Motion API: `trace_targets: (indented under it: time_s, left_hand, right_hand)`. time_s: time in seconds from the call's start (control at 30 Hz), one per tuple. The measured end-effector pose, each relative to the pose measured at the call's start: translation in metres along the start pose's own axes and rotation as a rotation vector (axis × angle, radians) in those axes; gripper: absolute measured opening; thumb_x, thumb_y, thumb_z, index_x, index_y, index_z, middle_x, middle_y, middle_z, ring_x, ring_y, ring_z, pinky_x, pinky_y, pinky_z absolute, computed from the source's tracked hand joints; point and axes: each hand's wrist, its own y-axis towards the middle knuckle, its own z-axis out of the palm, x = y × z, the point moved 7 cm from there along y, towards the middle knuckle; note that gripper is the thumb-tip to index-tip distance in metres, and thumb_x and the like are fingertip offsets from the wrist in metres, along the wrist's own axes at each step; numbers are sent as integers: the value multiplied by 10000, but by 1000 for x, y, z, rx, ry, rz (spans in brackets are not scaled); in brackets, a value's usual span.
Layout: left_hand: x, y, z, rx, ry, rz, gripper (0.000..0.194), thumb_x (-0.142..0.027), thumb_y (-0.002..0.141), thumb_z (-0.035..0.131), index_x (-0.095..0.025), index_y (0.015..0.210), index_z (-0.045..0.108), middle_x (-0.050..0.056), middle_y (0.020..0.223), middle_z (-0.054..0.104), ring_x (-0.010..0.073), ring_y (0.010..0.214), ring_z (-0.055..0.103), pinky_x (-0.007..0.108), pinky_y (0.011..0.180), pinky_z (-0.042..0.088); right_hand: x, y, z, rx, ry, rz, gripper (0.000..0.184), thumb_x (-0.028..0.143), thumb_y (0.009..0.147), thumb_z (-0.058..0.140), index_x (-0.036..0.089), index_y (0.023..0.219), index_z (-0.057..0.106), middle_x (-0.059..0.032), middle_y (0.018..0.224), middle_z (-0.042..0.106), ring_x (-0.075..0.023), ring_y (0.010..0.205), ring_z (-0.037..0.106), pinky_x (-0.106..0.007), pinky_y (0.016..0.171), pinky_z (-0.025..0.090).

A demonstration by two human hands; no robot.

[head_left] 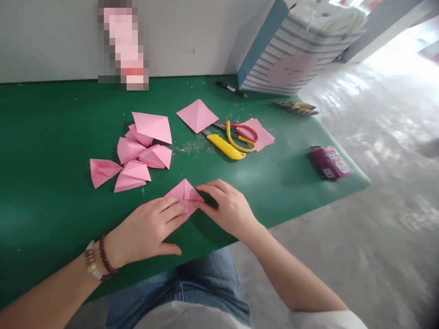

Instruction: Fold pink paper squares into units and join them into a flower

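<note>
A folded piece of pink paper (185, 188) lies on the green table near its front edge, one corner pointing away from me. My left hand (151, 228) rests flat over its left part, fingers stretched and thumb apart. At the paper's right corner is my right hand (229, 205), its thumb and index finger on either side of that corner. Left of the paper sits a loose group of folded pink paper pieces (132, 173). Beyond it lies a creased pink square (198, 115), partly over the tips of red-and-yellow-handled scissors (240, 137).
A yellow utility knife (226, 147) lies by the scissors, near stacked pink paper (262, 135). Farther off are a black pen (230, 88), pliers (295, 108) and a striped paper bag (291, 55). A purple packet (329, 162) sits near the table's right edge.
</note>
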Motion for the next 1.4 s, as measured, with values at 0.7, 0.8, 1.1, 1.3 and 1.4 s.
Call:
trace_targets:
  time_s: [0.7, 0.8, 1.1, 1.3, 1.4]
  left_hand:
    - [33, -17, -32, -503, -96, -528, 36, -220, 886, 534, -201, 876, 506, 37, 876, 603, 169, 820, 609, 321, 716, 542]
    - [39, -20, -31, -572, -207, -591, 180, -266, 855, 593, -202, 996, 501, 59, 994, 582, 186, 907, 613, 349, 746, 573]
    - [50, -29, -24, -661, -574, -724, 675, -312, 845, 619, -251, 1414, 260, 151, 1332, 496, 249, 1096, 612, 371, 759, 614]
    - [45, -28, -38, -668, -346, -711, 600, -206, 853, 547, -212, 1414, 333, 129, 1376, 510, 268, 1245, 524, 442, 977, 511]
    - [44, -24, -38, -585, -384, -720, 599, -138, 866, 427, -204, 1450, 311, 113, 1206, 638, 211, 950, 671, 354, 767, 592]
  right_hand:
    - [34, 48, 10, 204, -313, -579, 205, 84, 881, 479, 145, 810, 662, -47, 666, 670, -153, 632, 588, -283, 579, 358]
    - [38, 60, -6, 142, -239, -540, 217, 166, 892, 505, 163, 739, 658, -17, 616, 647, -141, 585, 580, -270, 552, 345]
    - [60, 82, -38, -186, 304, -389, 137, 195, 888, 541, 183, 854, 674, -12, 747, 718, -115, 668, 652, -217, 617, 475]
    - [42, 74, -26, -265, 606, -152, 49, 193, 845, 590, 201, 893, 584, -5, 789, 712, -113, 671, 670, -214, 620, 541]
    - [31, 74, -27, -335, 663, -82, 66, 193, 830, 592, 206, 822, 528, 11, 737, 672, -104, 611, 638, -206, 564, 529]
